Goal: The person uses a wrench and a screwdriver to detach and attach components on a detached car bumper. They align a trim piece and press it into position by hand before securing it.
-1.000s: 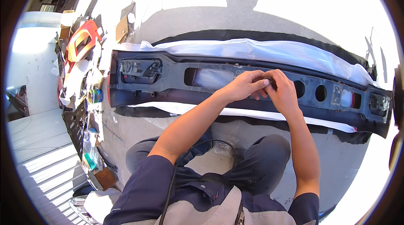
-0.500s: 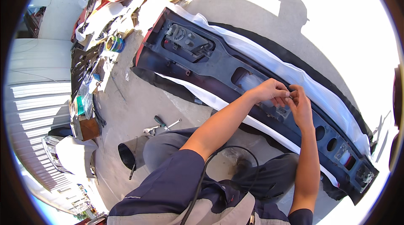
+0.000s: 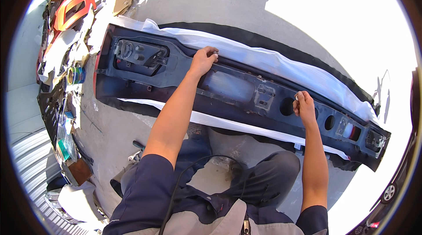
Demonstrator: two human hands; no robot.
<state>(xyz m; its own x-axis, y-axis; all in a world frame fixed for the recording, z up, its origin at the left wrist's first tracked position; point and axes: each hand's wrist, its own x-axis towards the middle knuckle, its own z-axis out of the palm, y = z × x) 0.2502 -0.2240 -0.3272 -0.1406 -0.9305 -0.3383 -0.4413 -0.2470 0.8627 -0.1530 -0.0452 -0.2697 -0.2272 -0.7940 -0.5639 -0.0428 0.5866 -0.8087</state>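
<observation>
A long dark vehicle bumper [image 3: 176, 89] lies across the ground in front of me, its inner side up and its left end edged in red. My left hand [image 3: 203, 62] is over the bumper's far edge, fingers pinched around a small piece too tiny to name. Farther right, my right hand [image 3: 305, 105] is above a round hole [image 3: 287, 106] in the bumper, its thumb and fingers closed on a small light-coloured piece I cannot make out. Lamp-like fitting [image 3: 138, 54] sits in the left opening, and another fitting [image 3: 375, 139] is at the right end.
White sheeting [image 3: 272, 61] and black cloth [image 3: 220, 30] lie under the bumper. To the left are a red plastic frame [image 3: 77, 4], a cardboard piece [image 3: 124, 0], cans [image 3: 76, 75] and scrap. Tools [image 3: 135, 155] lie beside my left knee. A dark cable [image 3: 176, 186] hangs over my lap.
My hands were together over the bumper's middle and are now apart, the left one farther left and away from me. The view has shifted, so the bumper appears more level.
</observation>
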